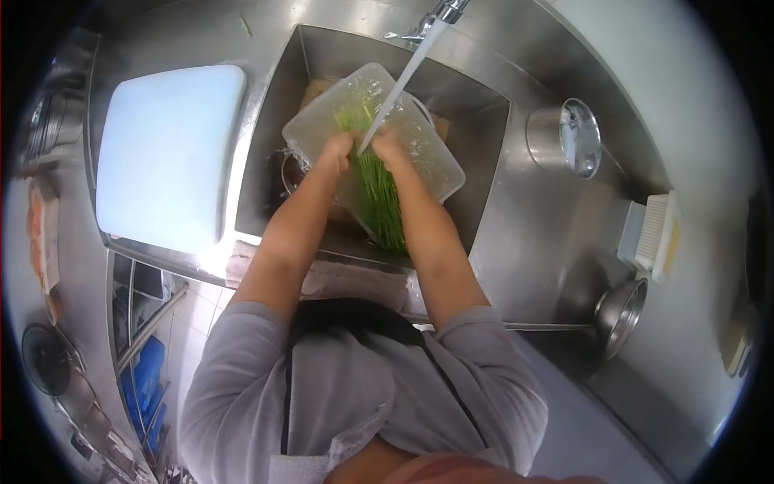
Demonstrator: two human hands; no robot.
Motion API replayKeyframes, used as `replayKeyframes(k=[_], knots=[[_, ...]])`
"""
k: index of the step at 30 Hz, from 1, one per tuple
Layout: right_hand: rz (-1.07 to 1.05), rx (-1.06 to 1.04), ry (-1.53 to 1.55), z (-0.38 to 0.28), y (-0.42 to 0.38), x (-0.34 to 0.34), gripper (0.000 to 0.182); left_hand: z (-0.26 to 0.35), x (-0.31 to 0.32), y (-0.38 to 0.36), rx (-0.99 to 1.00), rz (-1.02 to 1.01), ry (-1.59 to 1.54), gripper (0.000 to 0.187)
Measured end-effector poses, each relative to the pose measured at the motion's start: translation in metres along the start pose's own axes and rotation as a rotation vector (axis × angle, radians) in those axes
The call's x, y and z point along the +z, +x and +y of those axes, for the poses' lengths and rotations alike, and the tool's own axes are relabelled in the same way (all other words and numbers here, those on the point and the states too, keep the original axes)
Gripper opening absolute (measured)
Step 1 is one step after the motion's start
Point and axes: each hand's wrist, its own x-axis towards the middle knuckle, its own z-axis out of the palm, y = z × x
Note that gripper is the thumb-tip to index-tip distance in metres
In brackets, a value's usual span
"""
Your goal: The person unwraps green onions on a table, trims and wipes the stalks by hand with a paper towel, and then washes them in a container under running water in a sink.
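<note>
Left hand (339,149) and right hand (390,145) both grip green stalks (380,198) over a clear tub (435,165) in the sink (484,129); tap water (403,81) pours from 12 o'clock; white board (165,153) at 9 o'clock.

fingers (345,145) – buried in greens (383,202) | sink (484,161) floor – hidden by container (435,165) | shelf items – blurred

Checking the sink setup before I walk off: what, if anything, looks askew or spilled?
The clear plastic tub sits tilted across the sink, not flat. Both hands grip the green stalks under the tap stream. No spill shows.
</note>
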Motion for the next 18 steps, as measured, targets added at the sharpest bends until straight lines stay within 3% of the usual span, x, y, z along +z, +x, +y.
replayKeyframes(k=[4,8,13,16,18], knots=[[-0.082,0.131,0.502,-0.047,-0.028,-0.035,0.046,0.008,0.003,-0.016,0.02,-0.045,-0.235,0.041],[-0.15,0.009,0.298,-0.022,0.002,-0.034,0.038,0.004,0.002,0.0,0.057,-0.07,-0.014,0.045],[0.104,0.064,0.461,-0.038,-0.009,-0.045,0.039,0.048,0.012,-0.055,-0.052,0.003,-0.359,0.049],[-0.125,0.036,0.16,-0.044,-0.015,-0.041,0.045,0.022,0.005,-0.019,-0.003,-0.09,-0.049,0.053],[0.023,-0.07,0.143,-0.011,0.013,-0.029,0.048,0.034,0.012,-0.045,0.076,-0.071,0.068,0.056]])
